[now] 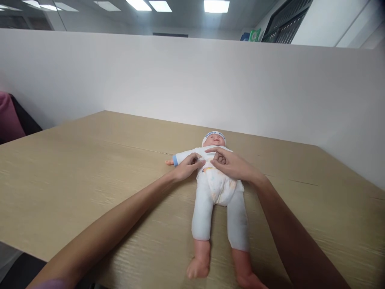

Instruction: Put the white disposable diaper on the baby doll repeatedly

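A baby doll [207, 216] lies on its back, head away from me, in a white shirt [188, 154] with a blue cuff, white leggings and a white headband [214, 133] with blue lettering. Around its hips sits a white printed diaper [221, 186]. My left hand [189, 165] is at the left side of the chest, thumb and fingers drawn together on the shirt. Over the right side of the chest is my right hand [230, 162], index finger stretched out and thumb apart, the other fingers curled. It hides the doll's arm on that side.
The doll rests on a wide tan tabletop [90, 168] with seams. Behind it rises a white partition [180, 80]. At the far left, beyond the table, is a pink and black item [12, 116], perhaps a draped chair.
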`<state>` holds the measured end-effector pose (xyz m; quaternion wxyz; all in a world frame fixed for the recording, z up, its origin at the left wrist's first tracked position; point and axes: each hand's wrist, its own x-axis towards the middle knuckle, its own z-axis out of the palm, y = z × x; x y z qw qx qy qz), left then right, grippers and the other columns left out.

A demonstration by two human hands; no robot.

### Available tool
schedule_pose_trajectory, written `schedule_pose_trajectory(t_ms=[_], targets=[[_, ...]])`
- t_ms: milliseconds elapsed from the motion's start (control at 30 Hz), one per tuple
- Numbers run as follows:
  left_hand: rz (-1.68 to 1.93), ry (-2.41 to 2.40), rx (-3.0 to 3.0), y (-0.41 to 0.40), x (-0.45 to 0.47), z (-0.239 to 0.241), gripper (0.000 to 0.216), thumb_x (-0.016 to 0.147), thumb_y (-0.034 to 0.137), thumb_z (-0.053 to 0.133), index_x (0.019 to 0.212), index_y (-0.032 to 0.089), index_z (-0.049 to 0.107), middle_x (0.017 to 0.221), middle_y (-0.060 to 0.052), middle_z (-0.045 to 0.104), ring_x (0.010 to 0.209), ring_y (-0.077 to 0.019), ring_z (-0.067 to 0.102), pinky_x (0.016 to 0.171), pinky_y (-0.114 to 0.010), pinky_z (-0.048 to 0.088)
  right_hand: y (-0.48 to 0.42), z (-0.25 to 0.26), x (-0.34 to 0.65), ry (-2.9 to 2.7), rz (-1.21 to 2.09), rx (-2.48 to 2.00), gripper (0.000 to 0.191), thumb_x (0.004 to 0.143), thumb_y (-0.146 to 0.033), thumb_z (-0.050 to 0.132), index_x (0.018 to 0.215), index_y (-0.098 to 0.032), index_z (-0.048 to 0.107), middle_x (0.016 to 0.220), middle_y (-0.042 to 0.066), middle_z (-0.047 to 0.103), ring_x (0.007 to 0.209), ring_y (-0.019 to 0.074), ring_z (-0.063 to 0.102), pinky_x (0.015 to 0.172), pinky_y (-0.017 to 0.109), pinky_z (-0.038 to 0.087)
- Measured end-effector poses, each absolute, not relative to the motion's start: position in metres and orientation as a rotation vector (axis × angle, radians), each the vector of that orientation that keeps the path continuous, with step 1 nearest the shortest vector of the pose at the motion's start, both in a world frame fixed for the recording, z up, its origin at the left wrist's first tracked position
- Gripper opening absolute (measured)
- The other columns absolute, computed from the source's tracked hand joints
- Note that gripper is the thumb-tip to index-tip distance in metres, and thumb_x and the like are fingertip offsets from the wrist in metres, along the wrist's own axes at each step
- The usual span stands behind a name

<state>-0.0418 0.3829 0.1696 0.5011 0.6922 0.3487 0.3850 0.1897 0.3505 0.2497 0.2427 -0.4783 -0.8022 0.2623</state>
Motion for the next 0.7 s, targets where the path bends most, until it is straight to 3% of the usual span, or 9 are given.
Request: schedule_pose_trajectory(t_ms=[167, 300, 433, 533, 700], targets=[[0.885, 0.744, 1.694, 0.385, -0.042, 0.169, 0.044, 0.1, 0.064, 0.066, 0.104, 0.02, 0.061, 0.098, -0.002, 0.064, 0.091, -0.0183, 0.059, 0.085, -0.033, 0.047, 0.348, 0.253, 0.194, -2.293, 0.535, -1.344, 0.04, 0.1, -0.04, 0.062, 0.138, -0.028, 0.069, 0.087, -0.001, 0.066, 0.077, 0.0203, 0.061, 0.074, 0.035, 0.05], [0.933, 0.878, 1.779, 0.383, -0.038, 0.168, 0.041, 0.103, 0.06, 0.063, 0.114, 0.021, 0.06, 0.099, -0.002, 0.065, 0.09, -0.0191, 0.06, 0.084, -0.034, 0.049, 0.354, 0.247, 0.202, -2.271, 0.443, -1.422, 0.042, 0.098, -0.042, 0.065, 0.137, -0.027, 0.07, 0.1, 0.003, 0.072, 0.083, 0.0221, 0.064, 0.078, 0.037, 0.052], [1.133, 1.115, 1.838, 0.365, -0.031, 0.18, 0.026, 0.105, 0.043, 0.059, 0.119, 0.021, 0.058, 0.115, -0.006, 0.067, 0.095, -0.0202, 0.061, 0.088, -0.036, 0.051, 0.353, 0.243, 0.205, -2.21, 0.341, -1.472, 0.041, 0.096, -0.036, 0.065, 0.135, -0.024, 0.07, 0.113, 0.008, 0.071, 0.086, 0.0236, 0.065, 0.083, 0.041, 0.055], [1.261, 1.121, 1.91, 0.328, -0.026, 0.2, 0.024, 0.107, 0.041, 0.056, 0.121, 0.022, 0.058, 0.123, -0.008, 0.068, 0.09, -0.0194, 0.06, 0.088, -0.036, 0.05, 0.331, 0.245, 0.206, -2.159, 0.253, -1.36, 0.034, 0.099, -0.029, 0.058, 0.129, -0.024, 0.072, 0.119, 0.01, 0.069, 0.084, 0.0226, 0.065, 0.082, 0.042, 0.056], [0.803, 0.534, 2.455, 0.266, -0.024, 0.217, 0.026, 0.111, 0.045, 0.053, 0.107, 0.023, 0.066, 0.104, -0.005, 0.075, 0.093, -0.022, 0.066, 0.096, -0.038, 0.046, 0.265, 0.237, 0.221, -2.199, 0.302, -1.126, 0.021, 0.109, -0.038, 0.055, 0.119, -0.028, 0.071, 0.114, 0.008, 0.073, 0.093, 0.0252, 0.07, 0.085, 0.041, 0.058]])
